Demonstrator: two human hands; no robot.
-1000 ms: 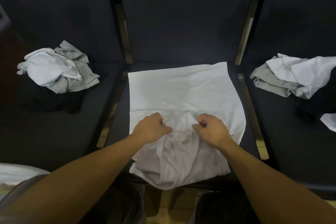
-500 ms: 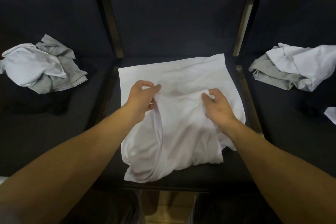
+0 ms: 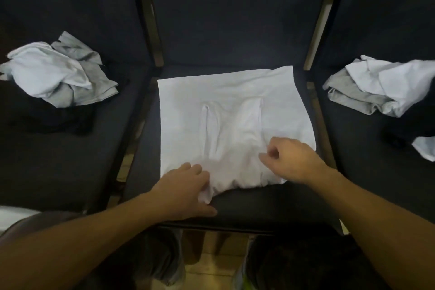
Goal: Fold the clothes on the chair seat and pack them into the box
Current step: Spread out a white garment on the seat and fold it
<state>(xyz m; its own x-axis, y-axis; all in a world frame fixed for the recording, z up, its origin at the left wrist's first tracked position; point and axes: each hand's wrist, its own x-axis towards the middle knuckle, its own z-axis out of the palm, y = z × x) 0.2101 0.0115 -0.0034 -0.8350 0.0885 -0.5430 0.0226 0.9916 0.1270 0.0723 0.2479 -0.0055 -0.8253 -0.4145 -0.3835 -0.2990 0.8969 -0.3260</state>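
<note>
White cotton, a folded shirt [image 3: 233, 125], lies spread on the middle chair seat [image 3: 270, 207] at the centre of the frame. My left hand [image 3: 186, 190] rests flat on its lower left corner, grip spread, fingers straight and thumb out on the seat. My right hand [image 3: 294, 160] sits at the shirt's lower right, grip curled, fingertips pinching a bit of the fabric. 2 crumpled heaps wait: white and grey clothes [image 3: 58, 77] at the left, another pile [image 3: 381, 92] at the right
</note>
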